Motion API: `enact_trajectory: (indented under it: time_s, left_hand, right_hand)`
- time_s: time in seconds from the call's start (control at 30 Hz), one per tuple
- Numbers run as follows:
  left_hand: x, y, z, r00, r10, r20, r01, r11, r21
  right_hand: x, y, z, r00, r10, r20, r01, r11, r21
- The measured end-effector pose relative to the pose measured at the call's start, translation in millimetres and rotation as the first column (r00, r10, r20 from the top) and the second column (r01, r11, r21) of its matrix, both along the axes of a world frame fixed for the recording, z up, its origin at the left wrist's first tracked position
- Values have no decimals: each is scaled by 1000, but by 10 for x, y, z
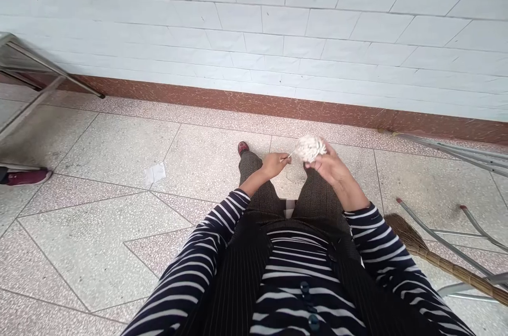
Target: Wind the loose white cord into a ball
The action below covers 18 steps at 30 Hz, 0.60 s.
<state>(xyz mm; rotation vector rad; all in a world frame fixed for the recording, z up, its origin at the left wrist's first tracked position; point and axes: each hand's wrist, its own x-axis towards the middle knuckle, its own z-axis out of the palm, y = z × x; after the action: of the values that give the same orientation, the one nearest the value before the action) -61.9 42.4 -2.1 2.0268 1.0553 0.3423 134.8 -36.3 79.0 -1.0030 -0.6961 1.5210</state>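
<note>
Over my lap, a roundish bundle of off-white yarn (308, 148) rests in the fingers of my right hand (332, 169), which curl around its right and lower side. My left hand (277, 165) is closed in a pinch just to the left of it, and a thin strand runs from the bundle into those fingers. The bundle is slightly blurred, so its winding does not show clearly. Both hands are above the floor between my knees.
A straw broom (420, 251) lies at the right beside metal chair legs (428, 230). At left stand a metal frame (51, 69) and another person's dark red shoe (27, 176). White paper (155, 173) lies on the floor. A tiled wall (262, 24) rises in front.
</note>
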Motion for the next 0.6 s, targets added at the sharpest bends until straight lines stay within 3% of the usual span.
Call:
enact_trajectory:
  time_s: [0.07,0.13,0.2,0.27,0.33,0.4,0.47,0.6]
  left_hand:
    - [-17,-68,37,999,-44,11,44,999,-31]
    - [-36,-112,150,992,-118,35,118,993,9]
    - [-41,-115,299,982,-190,7,187,971,146]
    - [-31,-78,429,961,-263,-85,276,910,309]
    - [-17,-20,497,930,-320,-180,367,835,411]
    - [-6,35,496,911,-349,-220,412,795,445]
    - [3,74,446,916,-345,-206,402,797,451]
    - [23,135,328,947,-311,-86,318,852,416]
  right_hand:
    - [79,152,1,973,-185,135,183,983,20]
    - [124,260,-101,892,-288,349,308,952,0]
    - [103,286,-275,818,-209,536,293,953,-74]
    - [29,235,-455,803,-31,595,172,968,-183]
    - [-50,152,-580,827,96,555,65,962,-264]
    - [-86,80,-618,860,172,480,-11,948,-319]
    - [-71,37,-580,891,250,379,-104,925,-365]
    - [9,-11,-420,922,335,194,-250,898,-363]
